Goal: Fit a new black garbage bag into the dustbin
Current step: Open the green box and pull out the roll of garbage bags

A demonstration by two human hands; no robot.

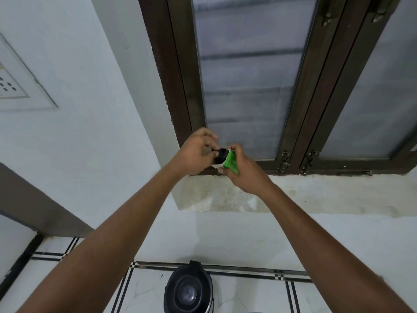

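Note:
Both arms are stretched out in front of the window. My right hand [242, 171] grips a small green and white packet [230, 164]. A black garbage bag roll [222, 154] pokes out of the packet's open end. My left hand [195, 153] pinches the black roll's tip with its fingertips. The black dustbin [189, 290] stands on the floor below, between my forearms, with its lid closed.
A dark brown window frame [300, 123] with frosted panes fills the wall ahead, above a stained concrete sill [293, 195]. White floor tiles with black stripe borders [248, 273] surround the bin. A dark door frame [33, 213] stands at the left.

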